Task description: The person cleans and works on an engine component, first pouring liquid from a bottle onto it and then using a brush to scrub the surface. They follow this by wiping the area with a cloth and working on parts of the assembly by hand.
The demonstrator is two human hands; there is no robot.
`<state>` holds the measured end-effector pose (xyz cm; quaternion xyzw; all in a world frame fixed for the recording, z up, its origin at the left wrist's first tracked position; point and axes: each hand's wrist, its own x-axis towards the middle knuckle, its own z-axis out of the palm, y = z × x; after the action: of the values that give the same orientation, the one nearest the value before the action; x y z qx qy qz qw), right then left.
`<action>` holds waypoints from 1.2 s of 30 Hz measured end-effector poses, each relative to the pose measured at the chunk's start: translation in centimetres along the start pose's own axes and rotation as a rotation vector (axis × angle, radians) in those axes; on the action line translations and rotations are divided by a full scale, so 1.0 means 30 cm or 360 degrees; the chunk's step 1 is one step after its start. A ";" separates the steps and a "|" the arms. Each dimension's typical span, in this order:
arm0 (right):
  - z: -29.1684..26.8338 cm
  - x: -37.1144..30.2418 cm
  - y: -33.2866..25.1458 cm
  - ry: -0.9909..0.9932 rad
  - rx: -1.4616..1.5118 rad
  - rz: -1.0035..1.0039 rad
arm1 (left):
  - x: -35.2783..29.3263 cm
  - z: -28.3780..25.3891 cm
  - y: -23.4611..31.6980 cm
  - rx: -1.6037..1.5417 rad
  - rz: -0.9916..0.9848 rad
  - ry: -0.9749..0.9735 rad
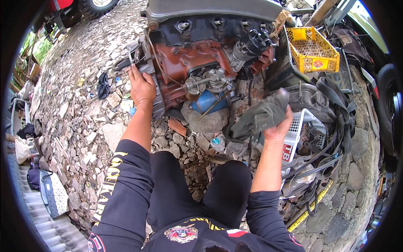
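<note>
- Engine [174, 63]: stands amid rubble [71, 122], just ahead of knees [231, 180]; shows red block, darker upper part.
- Left hand [142, 86]: reaches metal parts [146, 55] at eng.'s L end; can't tell if clamped on or merely touching.
- Right hand [280, 126]: clamps crumpled grey-green cloth [260, 117], w/ fingers closed round it; holds it R of eng., apart from block.
- Done, as far as visible: carries grey top cover [214, 10], distributor [252, 42] w/ black cap & blue filter [212, 101] low on near side, all apparently fitted.
- Outstanding: shows no leads on plugs [183, 26] or on dist. cap; judge as part-complete, approx. midway.
- Unverified: can't confirm tightness or cleanliness; can't inspect far side or underside, both hidden.
- Adjacent: note yellow crate [299, 33] upper R, white basket [289, 145] just beside R hand.
</note>
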<state>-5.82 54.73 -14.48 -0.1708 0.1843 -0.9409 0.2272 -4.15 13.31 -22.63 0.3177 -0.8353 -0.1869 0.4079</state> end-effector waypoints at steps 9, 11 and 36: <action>0.245 0.376 0.232 -0.0233 -0.3951 -0.0187 | -0.005 -0.011 0.038 -0.0058 -0.0074 -0.0028; 0.219 0.383 0.280 -0.0078 -0.3977 -0.0274 | 0.013 -0.008 0.022 -0.0093 0.0009 0.0081; 0.256 0.474 0.283 -0.0102 -0.4006 0.0386 | -0.004 -0.001 0.014 -0.0126 0.0015 0.0113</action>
<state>-11.54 38.65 -7.99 -0.2729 0.9584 -0.0837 -0.0030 -4.23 13.69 -22.45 0.3038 -0.8137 -0.2065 0.4506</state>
